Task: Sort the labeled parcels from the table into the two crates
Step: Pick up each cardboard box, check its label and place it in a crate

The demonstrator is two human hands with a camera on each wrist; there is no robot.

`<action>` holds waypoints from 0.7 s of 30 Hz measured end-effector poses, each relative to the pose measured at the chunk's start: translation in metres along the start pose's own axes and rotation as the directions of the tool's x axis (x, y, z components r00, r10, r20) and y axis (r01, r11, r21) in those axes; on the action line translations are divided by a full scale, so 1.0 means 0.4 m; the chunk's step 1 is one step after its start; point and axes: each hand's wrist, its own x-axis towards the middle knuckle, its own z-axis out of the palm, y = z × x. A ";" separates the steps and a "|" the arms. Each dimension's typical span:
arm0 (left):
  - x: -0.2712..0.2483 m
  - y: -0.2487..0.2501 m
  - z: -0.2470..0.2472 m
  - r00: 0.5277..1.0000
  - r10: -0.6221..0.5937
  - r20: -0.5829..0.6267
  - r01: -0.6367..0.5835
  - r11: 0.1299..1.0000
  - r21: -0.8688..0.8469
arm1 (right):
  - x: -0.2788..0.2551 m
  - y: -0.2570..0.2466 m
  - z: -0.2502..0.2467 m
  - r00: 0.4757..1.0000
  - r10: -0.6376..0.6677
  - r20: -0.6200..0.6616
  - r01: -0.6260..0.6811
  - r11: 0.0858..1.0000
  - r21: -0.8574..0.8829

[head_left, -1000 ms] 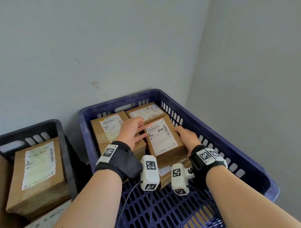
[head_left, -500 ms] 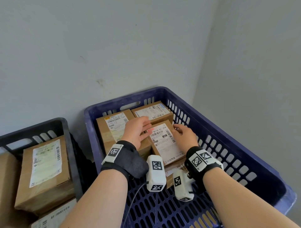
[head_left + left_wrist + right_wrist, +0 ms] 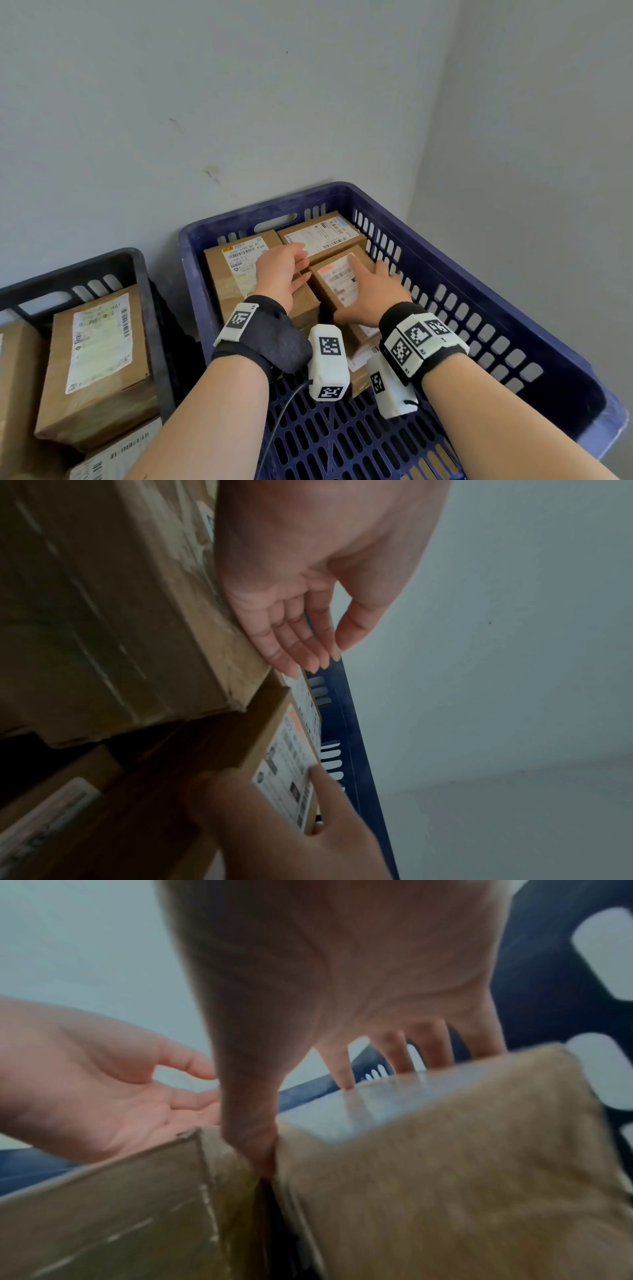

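A small brown parcel with a red-striped label lies in the blue crate, between a larger parcel on its left and the crate's right wall. My right hand grips it, fingers spread over the top and far edge. In the right wrist view the thumb sits in the gap between the small parcel and the larger one. My left hand rests flat on the larger parcel, fingers straight, holding nothing. Another labelled parcel lies behind at the crate's back wall.
A black crate stands to the left and holds several labelled parcels. The near half of the blue crate shows its bare slotted floor. Grey walls meet in a corner right behind the crates.
The small parcel has sunk lower between its neighbours. My right hand slid from its right edge onto its top. My left hand's fingers came off its left edge and now lie on the larger parcel.
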 end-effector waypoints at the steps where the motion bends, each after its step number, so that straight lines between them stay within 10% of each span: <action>1: 0.000 0.000 0.000 1.000 0.000 0.001 0.000 1.000 0.003 | 0.001 0.005 0.000 0.998 0.012 -0.065 -0.010 1.000 0.027; 21: -0.003 -0.003 0.001 1.000 0.000 0.030 -0.001 1.000 0.025 | -0.002 0.027 0.013 0.950 -0.047 -0.310 0.094 0.986 0.137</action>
